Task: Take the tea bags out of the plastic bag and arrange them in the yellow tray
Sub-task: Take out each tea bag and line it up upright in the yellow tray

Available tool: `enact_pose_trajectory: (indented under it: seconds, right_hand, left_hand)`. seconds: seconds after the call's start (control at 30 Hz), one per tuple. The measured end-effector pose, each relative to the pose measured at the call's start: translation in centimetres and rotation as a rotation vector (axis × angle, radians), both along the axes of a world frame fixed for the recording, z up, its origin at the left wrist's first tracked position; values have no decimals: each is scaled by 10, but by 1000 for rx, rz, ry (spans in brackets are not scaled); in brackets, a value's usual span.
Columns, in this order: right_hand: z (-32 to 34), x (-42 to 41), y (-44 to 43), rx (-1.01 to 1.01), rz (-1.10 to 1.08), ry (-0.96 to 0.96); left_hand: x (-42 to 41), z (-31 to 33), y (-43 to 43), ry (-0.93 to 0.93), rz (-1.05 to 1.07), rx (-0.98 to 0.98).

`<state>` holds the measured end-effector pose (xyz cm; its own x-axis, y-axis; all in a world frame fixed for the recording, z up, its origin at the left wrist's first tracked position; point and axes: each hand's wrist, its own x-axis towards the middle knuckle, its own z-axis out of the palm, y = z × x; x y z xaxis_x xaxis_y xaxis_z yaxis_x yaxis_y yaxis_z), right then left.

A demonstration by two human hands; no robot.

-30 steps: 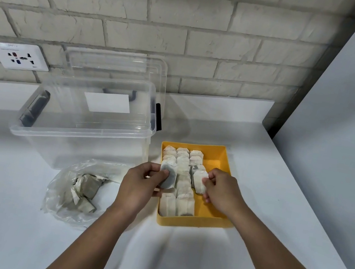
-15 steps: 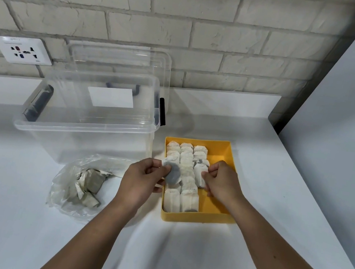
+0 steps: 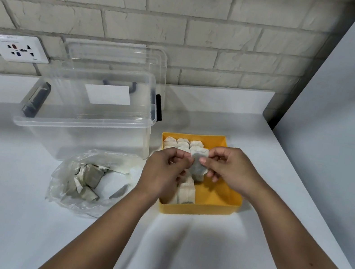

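A yellow tray [image 3: 213, 209] stands on the white counter, with rows of pale tea bags [image 3: 182, 143] along its left side; its right side is bare. Above the tray, my left hand [image 3: 162, 174] and my right hand [image 3: 232, 167] both pinch one greyish tea bag [image 3: 198, 164], held upright between them. A crumpled clear plastic bag [image 3: 83, 177] lies left of the tray with several tea bags [image 3: 90, 178] still inside. My left hand hides part of the tray's left rows.
A clear plastic storage box [image 3: 84, 118] with dark handles stands behind the bag, its lid leaning on the brick wall. A wall socket [image 3: 18, 48] is at the left. A grey panel [image 3: 348, 140] borders the counter on the right.
My right hand has lifted from the tea bags in the tray and joined my left hand on the held tea bag, which has moved right over the tray.
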<state>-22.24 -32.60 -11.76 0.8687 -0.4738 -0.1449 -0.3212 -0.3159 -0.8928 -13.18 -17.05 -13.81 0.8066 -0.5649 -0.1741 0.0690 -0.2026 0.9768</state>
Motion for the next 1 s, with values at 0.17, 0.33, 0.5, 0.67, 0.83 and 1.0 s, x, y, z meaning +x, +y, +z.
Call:
enact_pose_trajectory:
  seconds: [0.17, 0.33, 0.5, 0.67, 0.83, 1.0]
  right_hand:
    - [-9, -1, -16, -311, -139, 47]
    - [-44, 10, -7, -330, -82, 223]
    - [-63, 20, -5, -310, -66, 318]
    - [-67, 20, -4, -357, -104, 295]
    - [-56, 16, 2, -462, -125, 256]
    - [-16, 20, 35, -393, -12, -16]
  left_hand:
    - [11, 0, 16, -68, 68, 6]
    - [15, -9, 30, -77, 118, 31]
    - [18, -15, 42, -72, 146, 43]
    - [23, -18, 51, -52, 177, 51]
    - [23, -19, 63, -24, 195, 42]
    - [29, -4, 90, -131, 250, 61]
